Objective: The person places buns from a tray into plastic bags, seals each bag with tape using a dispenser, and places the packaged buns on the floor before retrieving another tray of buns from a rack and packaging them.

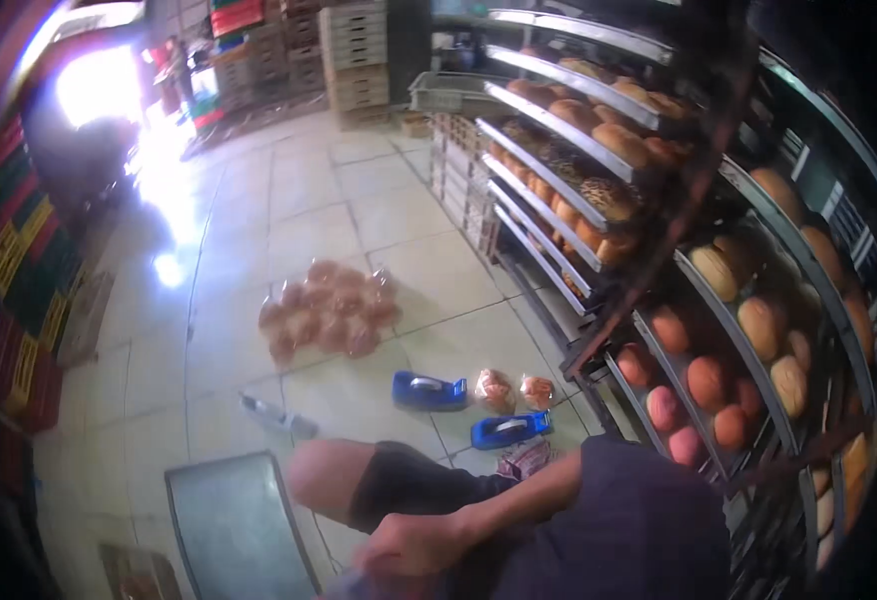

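Hand [411, 545] curled near rectangular, seemingly metal tray [234, 525].

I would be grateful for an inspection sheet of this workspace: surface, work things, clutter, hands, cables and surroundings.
Surface: pale tiled floor, with bright glare toward the back.
Work things: clear-wrapped round pieces clustered on the floor; two blue tape dispensers near two small wrapped packs.
Clutter: pale narrow object, too blurred to identify; shallow grey tray at the picture's lower left.
Hands: right hand curled, blurred, its grip unclear; left hand not seen.
Cables: nothing seen.
Surroundings: racks loaded with bread at picture right; stacked coloured crates at picture left.
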The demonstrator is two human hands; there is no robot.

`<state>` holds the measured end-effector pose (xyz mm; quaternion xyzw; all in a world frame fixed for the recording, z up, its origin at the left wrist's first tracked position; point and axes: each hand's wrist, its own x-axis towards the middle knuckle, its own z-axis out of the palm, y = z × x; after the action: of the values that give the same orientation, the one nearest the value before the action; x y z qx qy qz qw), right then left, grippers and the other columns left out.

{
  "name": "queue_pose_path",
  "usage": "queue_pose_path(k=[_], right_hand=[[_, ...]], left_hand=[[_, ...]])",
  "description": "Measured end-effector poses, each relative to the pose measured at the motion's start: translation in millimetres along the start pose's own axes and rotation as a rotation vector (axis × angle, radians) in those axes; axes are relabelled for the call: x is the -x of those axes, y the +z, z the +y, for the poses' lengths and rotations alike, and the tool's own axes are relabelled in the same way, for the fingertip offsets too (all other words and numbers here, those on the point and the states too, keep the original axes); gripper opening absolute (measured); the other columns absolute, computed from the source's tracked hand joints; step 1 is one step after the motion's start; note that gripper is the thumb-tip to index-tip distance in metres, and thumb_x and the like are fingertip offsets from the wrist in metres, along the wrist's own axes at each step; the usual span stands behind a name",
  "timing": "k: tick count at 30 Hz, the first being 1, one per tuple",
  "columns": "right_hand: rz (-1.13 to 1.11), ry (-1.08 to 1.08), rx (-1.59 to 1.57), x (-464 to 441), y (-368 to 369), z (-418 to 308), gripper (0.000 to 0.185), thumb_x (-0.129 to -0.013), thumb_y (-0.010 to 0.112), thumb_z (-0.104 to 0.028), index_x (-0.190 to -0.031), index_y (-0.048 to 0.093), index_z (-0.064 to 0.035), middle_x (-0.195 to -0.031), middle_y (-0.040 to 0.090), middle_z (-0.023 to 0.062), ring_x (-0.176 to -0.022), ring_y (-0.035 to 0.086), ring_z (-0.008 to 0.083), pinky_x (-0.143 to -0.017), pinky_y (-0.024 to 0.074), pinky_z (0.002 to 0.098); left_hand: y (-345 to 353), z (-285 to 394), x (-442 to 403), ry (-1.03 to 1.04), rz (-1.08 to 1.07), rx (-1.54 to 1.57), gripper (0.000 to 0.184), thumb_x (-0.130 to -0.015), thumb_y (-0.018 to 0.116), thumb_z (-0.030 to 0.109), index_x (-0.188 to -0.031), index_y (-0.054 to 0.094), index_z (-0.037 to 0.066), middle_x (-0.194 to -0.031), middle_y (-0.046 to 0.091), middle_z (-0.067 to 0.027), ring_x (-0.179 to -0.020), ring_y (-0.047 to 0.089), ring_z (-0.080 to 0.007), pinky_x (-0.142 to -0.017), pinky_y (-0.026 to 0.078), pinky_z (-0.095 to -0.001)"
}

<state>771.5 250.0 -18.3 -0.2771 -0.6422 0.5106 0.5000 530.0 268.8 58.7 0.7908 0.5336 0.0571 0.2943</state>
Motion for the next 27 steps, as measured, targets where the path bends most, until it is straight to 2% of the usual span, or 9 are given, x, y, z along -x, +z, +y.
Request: queue_pose_path(k=[5,9,12,15,17,20,22,24,27], right_hand=[[0.064,0.237,-0.103,-4.8,-42.0,-22.9,0.006,-0.091,0.062,0.003,-0.087,0.060,-0.0015,-0.068,0.064,0.0044,-0.051,0.054,0.0165,-0.051,0.0448,0.0279],[0.290,0.204,-0.069,14.6,-86.1,-29.6,0.008,-0.096,0.057,0.002,-0.098,0.064,0.0003,-0.070,0.066,0.0062,-0.048,0.055,0.0138,-0.046,0.0426,0.0255],[0.657,0.327,0.087,33.8,-142.7,-47.8,0.009,-0.098,0.058,0.000,-0.097,0.066,0.0010,-0.072,0.066,0.0040,-0.058,0.058,0.0130,-0.055,0.0474,0.0246],[0.819,0.344,0.239,67.8,-204.4,-58.2,0.010,-0.097,0.058,-0.002,-0.095,0.067,0.0001,-0.071,0.065,0.0048,-0.059,0.059,0.0130,-0.058,0.0473,0.0241],[0.831,0.159,0.379,125.8,-250.9,-42.3,0.011,-0.097,0.058,-0.004,-0.101,0.068,-0.0011,-0.074,0.064,0.0046,-0.056,0.056,0.0107,-0.053,0.0461,0.0224],[1.101,0.459,0.536,217.7,-291.9,-24.1,0.012,-0.097,0.056,-0.010,-0.092,0.065,-0.0029,-0.073,0.061,0.0023,-0.059,0.054,0.0097,-0.053,0.0406,0.0204],[1.501,0.508,-0.135,304.4,-349.4,38.4,0.015,-0.097,0.053,-0.015,-0.096,0.064,-0.0053,-0.085,0.063,0.0038,-0.061,0.050,0.0092,-0.055,0.0381,0.0224],[1.234,-0.048,-0.592,330.2,-400.2,106.3,0.017,-0.095,0.053,-0.019,-0.104,0.062,-0.0069,-0.111,0.062,0.0068,-0.065,0.047,0.0092,-0.061,0.0397,0.0257],[1.520,-0.218,-0.628,338.9,-437.9,190.3,0.027,-0.094,0.051,-0.022,-0.116,0.059,-0.0082,-0.131,0.054,0.0095,-0.067,0.047,0.0103,-0.069,0.0415,0.0288]], left_hand=[[13.4,-21.0,-47.1,-0.048,-0.088,0.080,0.019,-0.089,0.075,0.030,-0.102,0.076,0.016,-0.074,0.072,-0.0012,-0.057,0.063,-0.0190,-0.055,0.049,-0.0304],[42.8,50.8,-111.1,0.285,0.178,0.788,0.032,-0.089,0.073,0.028,-0.112,0.071,0.005,-0.088,0.072,-0.0085,-0.074,0.067,-0.0199,-0.068,0.054,-0.0278],[70.3,127.6,-172.1,0.182,-0.185,1.513,0.037,-0.092,0.069,0.023,-0.121,0.064,0.000,-0.097,0.069,-0.0117,-0.084,0.066,-0.0198,-0.073,0.052,-0.0257],[112.2,161.9,-239.7,-0.046,-0.422,1.280,0.034,-0.087,0.059,-0.003,-0.121,0.058,-0.001,-0.106,0.068,-0.0166,-0.082,0.065,-0.0277,-0.078,0.053,-0.0382],[143.2,196.7,-294.1,0.295,-0.506,1.247,0.032,-0.098,0.052,0.006,-0.129,0.052,-0.004,-0.109,0.066,-0.0189,-0.085,0.065,-0.0260,-0.078,0.052,-0.0355],[200.2,221.3,-399.6,0.355,-0.761,1.299,0.031,-0.105,0.049,0.023,-0.120,0.059,-0.003,-0.107,0.068,-0.0177,-0.092,0.066,-0.0222,-0.082,0.051,-0.0282],[273.1,247.9,-485.7,0.180,-0.834,1.283,0.030,-0.104,0.052,0.024,-0.116,0.062,-0.001,-0.106,0.069,-0.0159,-0.092,0.066,-0.0196,-0.081,0.051,-0.0270],[366.2,265.3,-561.1,0.162,-0.880,1.066,0.032,-0.103,0.054,0.027,-0.116,0.063,0.000,-0.107,0.069,-0.0143,-0.093,0.067,-0.0183,-0.081,0.051,-0.0266],[524.5,283.8,-643.7,0.165,-1.042,0.995,0.040,-0.099,0.060,0.031,-0.123,0.061,-0.001,-0.113,0.068,-0.0136,-0.103,0.065,-0.0189,-0.089,0.050,-0.0310]])
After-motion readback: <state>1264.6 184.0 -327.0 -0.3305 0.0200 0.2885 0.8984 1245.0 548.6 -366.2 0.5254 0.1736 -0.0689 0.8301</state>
